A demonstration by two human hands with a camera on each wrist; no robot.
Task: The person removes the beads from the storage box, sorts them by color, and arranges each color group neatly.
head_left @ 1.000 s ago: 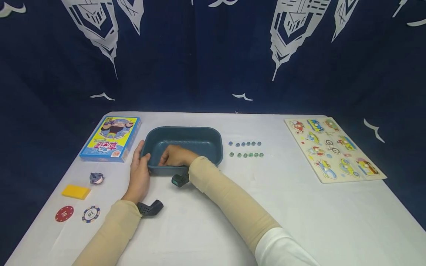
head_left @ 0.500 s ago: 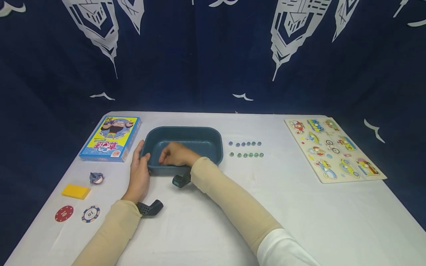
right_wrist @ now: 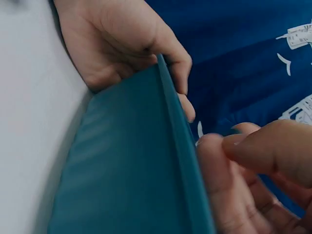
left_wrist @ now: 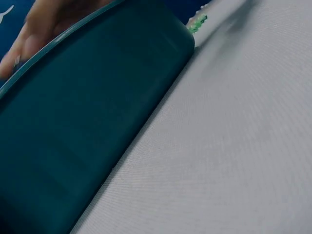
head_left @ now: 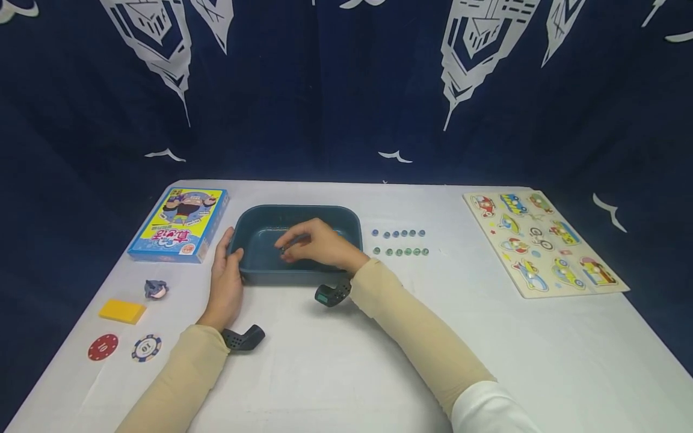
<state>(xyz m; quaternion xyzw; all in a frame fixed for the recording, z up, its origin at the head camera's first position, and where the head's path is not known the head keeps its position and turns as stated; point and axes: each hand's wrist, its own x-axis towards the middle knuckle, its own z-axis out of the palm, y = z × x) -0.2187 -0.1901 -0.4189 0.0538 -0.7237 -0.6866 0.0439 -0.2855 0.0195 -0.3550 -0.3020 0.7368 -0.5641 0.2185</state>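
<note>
Head view, starting nearest us: a red round plastic-looking chip (head_left: 103, 347) and a white-and-blue round chip (head_left: 146, 348) lie flat beside the left forearm in its beige sleeve (head_left: 189, 367). Just beyond them we find a yellow rectangular block (head_left: 121, 311) and a small grey-blue shark-like figure (head_left: 156, 289), all outside the hands' working space.

The left hand (head_left: 224, 291) grips the left end of a dark teal rectangular basin (head_left: 295, 278), its thumb by the near corner; we take this as steadying the basin on the white cloth-covered table (head_left: 487, 337). The right hand (head_left: 319, 245) hangs over the basin, thumb and fingertips drawn narrow. Both wrist views suggest to us a pinched small glassy piece (left_wrist: 17, 61), too blurred to identify; a fingertip hold would suit something so small. The hand hides part of the basin's floor, so we cannot tell what lies beneath.

Right of the basin, small green glassy beads (head_left: 399, 252) form a row, with a row of small blue glassy beads (head_left: 396, 234) behind, perhaps sorted by colour. Farther out we see a blue-and-yellow cardboard box (head_left: 178, 224) near the basin's left end, a pale picture puzzle board (head_left: 525, 233) well to the right, and the navy printed curtain (head_left: 325, 120) behind.
</note>
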